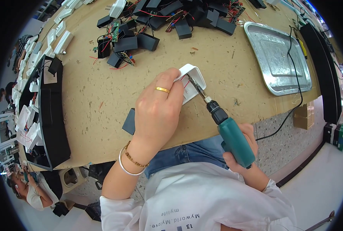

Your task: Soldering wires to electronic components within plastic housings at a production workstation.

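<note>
My left hand point(160, 104), wearing a gold ring, grips a white plastic housing point(200, 74) above the table. The housing is an open, box-like shell tilted in my fingers, and a thin red wire shows inside it. My right hand point(245, 148) is wrapped round a green hand-held power tool point(235, 140) with a black collar. Its long, darkened metal tip reaches into the housing's open side. Whether the tip touches anything inside cannot be made out. A dark grey box point(129, 121) lies partly hidden behind my left hand.
Black boxes point(126, 44) with circuit boards and red wires are heaped at the far side. A metal tray point(279, 63) lies at the right, crossed by a black cable point(294, 65). At the left, a black bin point(55, 115) holds white housings. Another person point(36, 188) sits beyond it.
</note>
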Demonstrator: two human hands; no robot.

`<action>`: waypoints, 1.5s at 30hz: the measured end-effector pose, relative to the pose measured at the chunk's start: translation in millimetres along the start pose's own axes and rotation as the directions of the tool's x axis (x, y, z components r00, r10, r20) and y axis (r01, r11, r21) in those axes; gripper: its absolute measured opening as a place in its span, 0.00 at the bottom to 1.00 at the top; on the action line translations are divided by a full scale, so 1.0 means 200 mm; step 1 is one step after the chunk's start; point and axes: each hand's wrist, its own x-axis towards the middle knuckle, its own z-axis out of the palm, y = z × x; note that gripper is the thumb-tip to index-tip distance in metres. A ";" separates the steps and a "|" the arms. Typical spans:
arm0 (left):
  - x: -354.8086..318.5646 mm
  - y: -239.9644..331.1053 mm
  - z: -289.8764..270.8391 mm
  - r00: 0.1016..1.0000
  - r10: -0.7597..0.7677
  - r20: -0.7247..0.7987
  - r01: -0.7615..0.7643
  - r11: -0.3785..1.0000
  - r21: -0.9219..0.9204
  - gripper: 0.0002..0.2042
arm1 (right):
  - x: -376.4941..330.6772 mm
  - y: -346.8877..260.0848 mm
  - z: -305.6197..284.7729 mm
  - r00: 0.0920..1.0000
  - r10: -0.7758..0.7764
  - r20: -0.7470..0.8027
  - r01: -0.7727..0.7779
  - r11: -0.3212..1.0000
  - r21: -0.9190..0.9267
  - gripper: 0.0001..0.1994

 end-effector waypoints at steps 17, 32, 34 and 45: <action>0.00 -0.01 0.01 1.000 -0.011 -0.008 0.011 1.000 -0.017 0.05 | 0.01 -0.01 0.00 1.000 0.014 -0.008 -0.014 1.000 0.014 0.24; 0.00 -0.01 0.01 0.999 -0.039 -0.015 0.038 0.999 -0.036 0.05 | 0.00 0.00 0.00 1.000 -0.007 0.007 0.007 1.000 -0.007 0.24; 0.00 -0.02 0.01 0.999 -0.047 -0.019 0.047 0.998 -0.040 0.05 | 0.00 -0.01 0.00 1.000 0.014 -0.003 -0.014 1.000 0.001 0.24; 0.00 -0.02 0.01 0.999 -0.045 -0.001 0.045 0.999 -0.007 0.06 | 0.00 0.00 0.00 1.000 0.017 -0.011 -0.017 1.000 0.002 0.25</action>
